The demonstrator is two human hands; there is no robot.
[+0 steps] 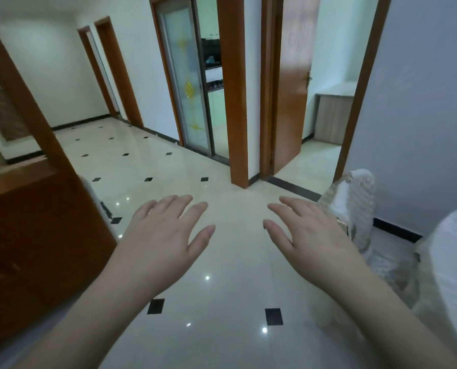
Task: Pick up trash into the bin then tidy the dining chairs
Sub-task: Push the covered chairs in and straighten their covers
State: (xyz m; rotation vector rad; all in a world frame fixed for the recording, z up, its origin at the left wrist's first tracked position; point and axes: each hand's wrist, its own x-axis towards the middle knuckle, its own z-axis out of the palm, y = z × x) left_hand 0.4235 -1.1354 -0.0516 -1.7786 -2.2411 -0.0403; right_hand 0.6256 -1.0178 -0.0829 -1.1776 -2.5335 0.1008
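So both hands are out front, palms down, holding nothing. Left hand [166,237] has its fingers straight and spread a bit, thumb stuck out toward the middle; right hand [308,235] mirrors it, fingers loose and apart, touching nothing. Bare forearms come in from the bottom corners, and both hands hover over the glossy cream floor [222,302] with its little black diamond tiles. Just right of the right hand is a dining chair [355,206] wrapped in pale plastic. A wooden cabinet [35,249] is on the left. Further back, a sliding glass door [184,83] and an open wooden door [291,83]. Can't spot any trash or bin.
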